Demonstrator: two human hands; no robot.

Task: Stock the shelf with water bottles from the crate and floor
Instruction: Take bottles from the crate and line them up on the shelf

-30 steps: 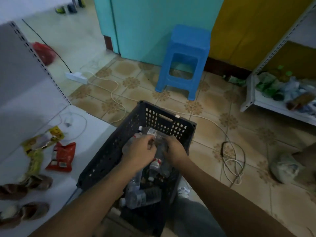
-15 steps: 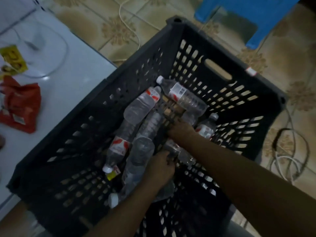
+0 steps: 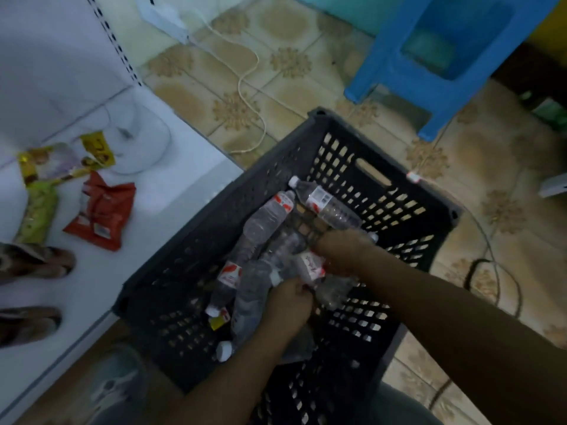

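A: Okay, quick status, where are your hands?

B: Both down in the black crate (image 3: 310,154). My left hand (image 3: 290,305) is curled round the neck end of a water bottle (image 3: 260,289) lying in the pile. My right hand (image 3: 342,246) has its fingers wrapped on another bottle with a red-and-white label (image 3: 313,266), just beside the left one.

A: Anything lifted out?

B: Not that I can tell. Both bottles look to be touching the heap, though it's blurry there.

A: How much is left in the crate?

B: Several. One lies near the far wall (image 3: 326,207), one beside it with a red label (image 3: 267,217), more underneath, plus a loose white cap (image 3: 224,351).

A: And the shelf?

B: White shelf (image 3: 184,167) to my left, touching the crate's side. Only snack packets on it: a red one (image 3: 102,210), yellow ones (image 3: 40,216). No water bottles there in view.

A: Progress call?

B: Early, I'd judge. Stocking barely started from what shows; floor bottles not visible.
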